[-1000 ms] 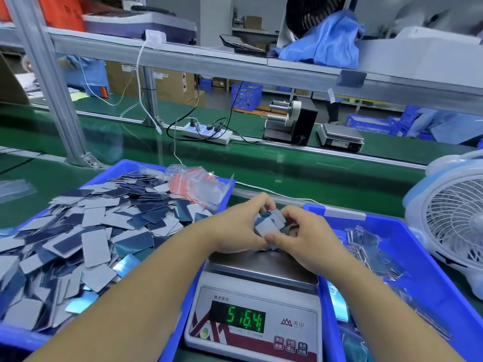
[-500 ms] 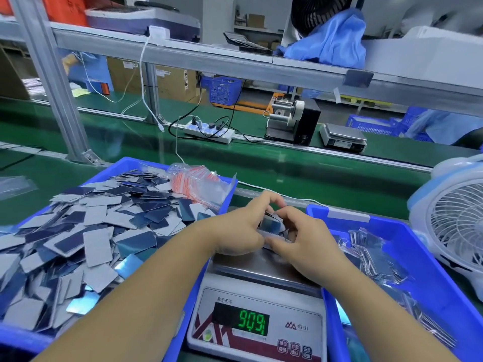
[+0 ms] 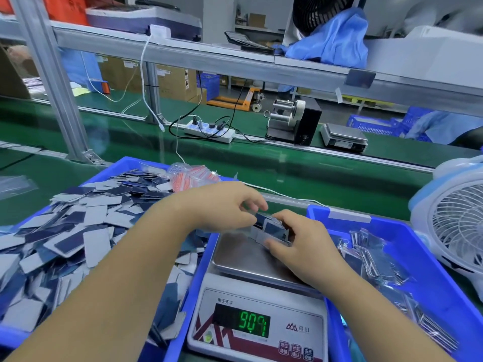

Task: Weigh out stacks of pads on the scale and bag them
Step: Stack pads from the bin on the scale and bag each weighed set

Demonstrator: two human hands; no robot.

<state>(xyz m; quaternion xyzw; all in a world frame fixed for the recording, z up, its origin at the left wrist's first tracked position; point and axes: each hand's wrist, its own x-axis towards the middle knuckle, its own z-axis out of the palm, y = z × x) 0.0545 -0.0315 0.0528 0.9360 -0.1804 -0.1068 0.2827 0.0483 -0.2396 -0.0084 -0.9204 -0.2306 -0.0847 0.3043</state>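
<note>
At frame centre the right hand (image 3: pixel 300 241) pinches the stack of pads (image 3: pixel 271 231) on the scale (image 3: pixel 258 304) while the left hand (image 3: pixel 230 205) hovers half-curled over it; hand pressure likely falsifies the reading, and loose pads may slide off.

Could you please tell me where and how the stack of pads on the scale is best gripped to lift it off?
Probably pinch the stack of pads across its two long edges from above, squeezing the layers together; it lies flat and slightly fanned on the scale pan.
</note>
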